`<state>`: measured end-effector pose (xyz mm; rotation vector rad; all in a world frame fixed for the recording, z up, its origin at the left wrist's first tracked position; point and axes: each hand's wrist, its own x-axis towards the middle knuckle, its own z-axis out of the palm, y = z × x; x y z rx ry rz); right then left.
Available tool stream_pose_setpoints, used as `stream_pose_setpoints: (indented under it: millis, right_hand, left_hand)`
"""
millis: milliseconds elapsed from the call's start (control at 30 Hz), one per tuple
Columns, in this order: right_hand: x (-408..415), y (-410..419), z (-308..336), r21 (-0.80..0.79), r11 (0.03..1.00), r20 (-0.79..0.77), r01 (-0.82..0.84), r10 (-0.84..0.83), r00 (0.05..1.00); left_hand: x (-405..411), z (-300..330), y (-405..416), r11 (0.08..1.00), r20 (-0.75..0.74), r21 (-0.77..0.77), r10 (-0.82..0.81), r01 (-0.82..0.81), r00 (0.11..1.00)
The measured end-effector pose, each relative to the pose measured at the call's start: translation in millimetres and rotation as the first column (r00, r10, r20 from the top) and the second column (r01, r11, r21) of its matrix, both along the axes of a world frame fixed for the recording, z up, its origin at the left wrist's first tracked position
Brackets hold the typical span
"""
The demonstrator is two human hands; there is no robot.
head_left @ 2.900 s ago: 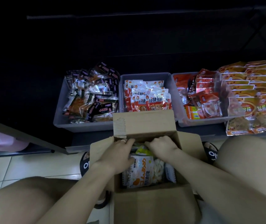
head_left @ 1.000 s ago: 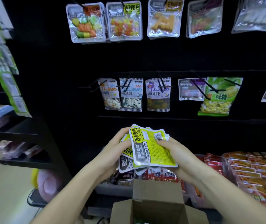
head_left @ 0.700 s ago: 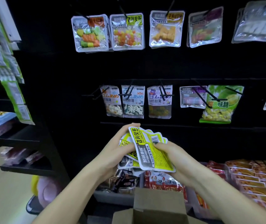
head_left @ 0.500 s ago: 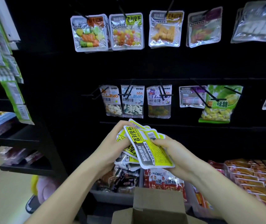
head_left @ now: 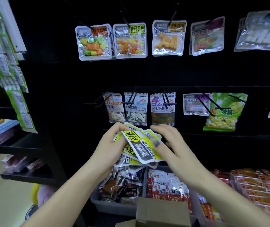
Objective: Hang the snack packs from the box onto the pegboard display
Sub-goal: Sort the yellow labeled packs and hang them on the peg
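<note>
A bundle of several yellow, white and grey snack packs [head_left: 140,146] is held in front of the black pegboard [head_left: 163,74], backs toward me. My left hand [head_left: 109,145] grips the bundle's left side. My right hand [head_left: 167,145] holds its right side, thumb on the front pack and fingers behind. Only the upper flap of the cardboard box [head_left: 160,213] shows at the bottom edge. On the pegboard's top row hangs a matching pack with a yellow label [head_left: 130,40].
Other candy packs hang in two rows on black hooks, among them a green durian-candy bag [head_left: 221,112]. Grey bins of wrapped snacks [head_left: 122,187] and red packs [head_left: 168,189] stand below. A black shelf unit [head_left: 24,145] with green packs stands at the left.
Since the earliest frame both hands left the box with a bundle of packs and the view rose to the pegboard. In the last second the packs tilted and my right hand shifted on them.
</note>
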<state>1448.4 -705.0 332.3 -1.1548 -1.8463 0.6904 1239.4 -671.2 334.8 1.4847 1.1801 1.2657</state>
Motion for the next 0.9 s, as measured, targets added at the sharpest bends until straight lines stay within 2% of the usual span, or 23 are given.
stream_pose_setpoints:
  millis: [67, 133, 233, 400, 500, 567, 667, 800, 900]
  right_hand:
    - [-1, -9, 8, 0.087, 0.989, 0.252, -0.117, 0.092, 0.963]
    - [-2, -8, 13, 0.110, 0.984, 0.387, -0.140, 0.088, 0.918]
    - [-2, 7, 25, 0.287, 0.947, 0.346, -0.142, 0.036, 0.938]
    - [-3, 28, 49, 0.421, 0.896, 0.255, -0.140, 0.031, 0.966]
    - [-11, 35, 70, 0.437, 0.894, 0.110, -0.101, 0.058, 0.992]
    - [-18, 44, 89, 0.394, 0.919, -0.100, -0.005, 0.048, 0.994]
    - [-26, 62, 124, 0.239, 0.969, -0.436, 0.068, 0.045, 0.899]
    - [-43, 89, 167, 0.107, 0.993, -0.573, -0.041, 0.096, 0.814]
    - [-57, 118, 188, -0.002, 0.997, -0.621, -0.073, 0.056, 0.782]
  left_hand:
    - [-3, 10, 1, 0.999, 0.005, 0.025, 0.024, -0.024, 1.000]
    - [-5, 23, 2, 0.999, 0.024, 0.040, 0.032, -0.033, 0.999]
    - [-7, 45, 0, 0.997, 0.010, 0.071, 0.018, -0.018, 1.000]
    - [-17, 71, 4, 0.992, -0.007, 0.129, 0.006, -0.005, 1.000]
    - [-24, 82, 12, 0.981, -0.019, 0.191, 0.050, -0.045, 0.999]
    - [-31, 88, 19, 0.979, 0.016, 0.187, 0.083, -0.084, 0.996]
    - [-41, 97, 31, 0.973, 0.027, 0.189, 0.132, -0.134, 0.991]
    - [-52, 110, 45, 0.959, 0.112, 0.186, 0.198, -0.216, 0.974]
    - [-59, 116, 55, 0.954, 0.140, 0.184, 0.213, -0.237, 0.967]
